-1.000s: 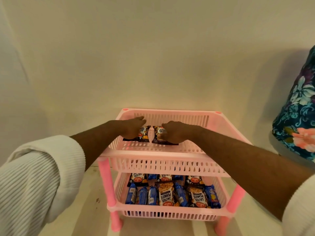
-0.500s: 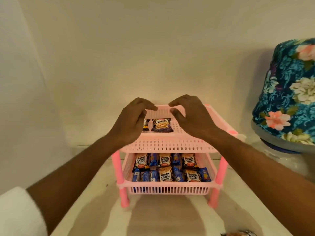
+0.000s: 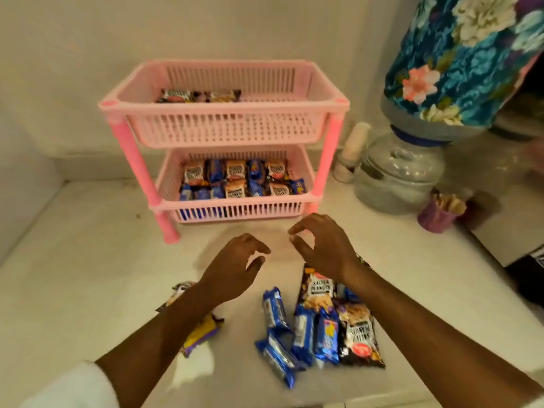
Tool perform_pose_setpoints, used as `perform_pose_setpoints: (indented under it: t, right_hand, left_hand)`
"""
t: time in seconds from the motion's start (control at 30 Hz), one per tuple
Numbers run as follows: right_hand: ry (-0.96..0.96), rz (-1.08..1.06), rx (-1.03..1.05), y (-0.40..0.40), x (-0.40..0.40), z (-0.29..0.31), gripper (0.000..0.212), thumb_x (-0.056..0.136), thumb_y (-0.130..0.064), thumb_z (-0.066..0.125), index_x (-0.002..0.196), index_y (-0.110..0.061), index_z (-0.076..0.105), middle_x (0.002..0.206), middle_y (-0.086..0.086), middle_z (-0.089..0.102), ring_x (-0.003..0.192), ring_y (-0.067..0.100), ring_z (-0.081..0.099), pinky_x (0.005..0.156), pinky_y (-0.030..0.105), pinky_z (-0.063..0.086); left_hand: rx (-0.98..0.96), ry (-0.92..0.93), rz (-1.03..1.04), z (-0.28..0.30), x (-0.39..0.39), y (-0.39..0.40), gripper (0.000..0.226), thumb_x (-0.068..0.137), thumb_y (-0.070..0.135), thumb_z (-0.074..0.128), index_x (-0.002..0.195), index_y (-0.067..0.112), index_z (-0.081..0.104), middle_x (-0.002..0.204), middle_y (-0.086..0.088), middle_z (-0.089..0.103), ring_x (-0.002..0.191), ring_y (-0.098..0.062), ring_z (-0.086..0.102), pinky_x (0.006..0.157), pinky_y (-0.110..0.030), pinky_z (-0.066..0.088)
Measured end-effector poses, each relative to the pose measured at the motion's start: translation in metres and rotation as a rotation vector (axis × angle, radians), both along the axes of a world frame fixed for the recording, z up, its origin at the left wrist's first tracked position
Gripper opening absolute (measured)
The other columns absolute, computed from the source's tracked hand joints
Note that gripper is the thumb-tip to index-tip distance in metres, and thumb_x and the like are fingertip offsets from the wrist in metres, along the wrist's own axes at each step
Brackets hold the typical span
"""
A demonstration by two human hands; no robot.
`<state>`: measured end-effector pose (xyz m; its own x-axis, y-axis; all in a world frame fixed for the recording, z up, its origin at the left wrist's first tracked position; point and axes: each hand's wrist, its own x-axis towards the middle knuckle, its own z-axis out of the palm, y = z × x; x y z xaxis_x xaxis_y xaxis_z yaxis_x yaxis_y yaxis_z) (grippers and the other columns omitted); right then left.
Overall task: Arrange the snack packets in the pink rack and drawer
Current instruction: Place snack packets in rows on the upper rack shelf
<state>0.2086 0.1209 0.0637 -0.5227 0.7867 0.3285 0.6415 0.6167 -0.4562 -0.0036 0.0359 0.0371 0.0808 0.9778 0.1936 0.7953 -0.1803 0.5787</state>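
The pink two-tier rack [image 3: 223, 128] stands against the wall. Its top basket holds two dark peanut packets [image 3: 198, 96] near the back left. Its lower basket [image 3: 235, 207] is packed with several blue and salted-peanut packets. On the white counter in front lie several loose packets: blue ones [image 3: 294, 334], salted-peanut packets [image 3: 357, 334], and a yellow-purple one [image 3: 203, 334] partly under my left forearm. My left hand [image 3: 235, 272] and my right hand [image 3: 321, 248] hover above the counter in front of the rack, fingers loosely curled, holding nothing.
A glass jar [image 3: 397, 178] under a floral-covered water container [image 3: 459, 60] stands right of the rack. A small purple cup [image 3: 437, 217] with sticks sits beside it. A pale bottle [image 3: 353, 148] is behind the rack's right leg. Walls close the back and left.
Both hands have let go of the packets in the top basket and drawn back and down to the counter. The view has tilted down, showing the loose packets.
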Motion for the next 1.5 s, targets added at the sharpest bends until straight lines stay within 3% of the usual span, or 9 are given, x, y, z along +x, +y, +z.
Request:
perform_pose_setpoints:
  t: [0.2,0.33,0.5,0.7,0.93,1.17,1.3,1.37,1.5]
  right_hand:
    - [-0.325,-0.247,-0.115,0.002,0.073,-0.06,0.047,0.085,-0.037,0.069,0.131,-0.028,0.061,0.137,0.0,0.056,0.132,0.026,0.042,0.102,0.039,0.044]
    - [-0.286,-0.261,-0.326,0.014,0.102,-0.077,0.077,0.084,-0.048,0.072,0.149,-0.022,0.041,0.154,0.004,0.042,0.143,0.03,0.034,0.114,0.041,0.035]
    - [-0.172,-0.227,-0.443,0.02,0.105,-0.094,0.079,0.084,-0.05,0.073,0.151,-0.024,0.04,0.156,0.006,0.038,0.142,0.032,0.038,0.115,0.044,0.036]
    - [-0.241,-0.213,-0.486,0.027,0.1,-0.104,0.085,0.073,-0.064,0.075,0.147,-0.039,0.042,0.156,0.008,0.033,0.144,0.034,0.032,0.116,0.047,0.032]
    - [-0.282,-0.196,-0.393,0.037,0.099,-0.101,0.053,0.084,-0.022,0.069,0.133,-0.038,0.055,0.14,0.006,0.047,0.122,0.037,0.048,0.098,0.043,0.049]
    - [0.004,-0.226,-0.33,0.041,0.095,-0.094,0.053,0.079,0.0,0.067,0.127,-0.023,0.069,0.128,0.007,0.06,0.119,0.025,0.058,0.097,0.027,0.046]
    - [0.259,-0.231,-0.264,0.032,0.091,-0.087,0.054,0.078,0.003,0.074,0.124,-0.026,0.07,0.125,0.006,0.059,0.121,0.022,0.057,0.101,0.033,0.048]
    - [0.339,-0.227,-0.236,0.027,0.089,-0.079,0.055,0.079,0.002,0.076,0.126,-0.027,0.069,0.129,0.004,0.057,0.125,0.021,0.054,0.102,0.039,0.051]
    - [0.447,-0.139,-0.157,0.017,0.078,-0.055,0.053,0.081,-0.003,0.079,0.126,-0.028,0.069,0.136,-0.003,0.053,0.129,0.017,0.053,0.094,0.029,0.056]
  left_hand:
    - [-0.335,-0.078,0.086,-0.057,0.057,0.004,0.033,0.094,0.035,0.061,0.123,0.021,0.062,0.118,0.001,0.064,0.1,-0.014,0.06,0.087,-0.023,0.047]
    - [-0.438,-0.027,0.227,-0.073,0.095,0.02,0.057,0.09,0.055,0.058,0.131,0.016,0.057,0.124,-0.003,0.065,0.115,-0.023,0.059,0.096,-0.038,0.05]
    - [-0.513,0.299,0.268,-0.075,0.132,0.04,0.064,0.082,0.071,0.049,0.116,0.018,0.058,0.12,-0.006,0.063,0.116,-0.028,0.054,0.095,-0.043,0.043]
    - [-0.607,0.446,0.289,-0.085,0.146,0.054,0.083,0.069,0.074,0.064,0.128,0.017,0.048,0.128,-0.009,0.052,0.121,-0.031,0.047,0.098,-0.045,0.035]
    - [-0.717,0.225,0.392,-0.096,0.141,0.069,0.088,0.056,0.066,0.079,0.123,0.019,0.049,0.123,-0.006,0.06,0.119,-0.03,0.051,0.096,-0.04,0.037]
    - [-0.643,0.132,0.356,-0.088,0.127,0.081,0.047,0.071,0.057,0.07,0.105,0.026,0.059,0.116,-0.002,0.065,0.115,-0.028,0.055,0.091,-0.038,0.039]
    - [-0.614,-0.173,0.279,-0.074,0.113,0.083,0.024,0.085,0.037,0.067,0.098,0.022,0.053,0.11,-0.007,0.066,0.105,-0.03,0.062,0.09,-0.04,0.049]
    - [-0.572,-0.369,0.272,-0.062,0.103,0.081,0.032,0.089,0.026,0.065,0.117,0.016,0.053,0.116,-0.007,0.067,0.103,-0.025,0.065,0.092,-0.04,0.054]
    - [-0.504,-0.708,0.271,-0.032,0.086,0.074,0.056,0.089,0.011,0.068,0.128,0.021,0.03,0.111,-0.004,0.068,0.085,-0.007,0.066,0.065,-0.016,0.055]
